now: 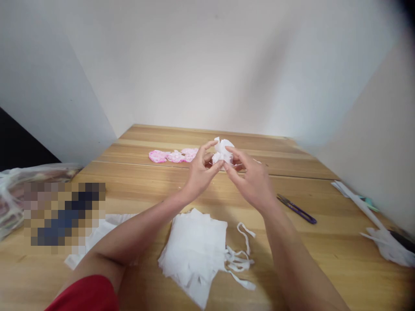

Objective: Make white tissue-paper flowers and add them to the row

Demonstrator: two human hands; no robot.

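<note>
Between my two raised hands is a white tissue paper flower [223, 149], with ruffled layers standing up. My left hand [202, 168] pinches it from the left, thumb at its lower edge. From the right, the fingers and thumb of my right hand [248, 175] close on the same flower, the two thumbs nearly meeting. Below my hands lies a fanned stack of white tissue sheets [196, 248]. Thin twisted white strips [241, 257] sit beside the stack's right edge. Pink and white paper flowers [175, 156] rest in a row behind my left hand.
Purple-handled thread snips [296, 208] lie right of my right arm on the wooden table [311, 242]. More white sheets [100, 233] are under my left forearm. A clear plastic bag [13, 194] is at the left edge; white scraps [389, 246] lie at the right.
</note>
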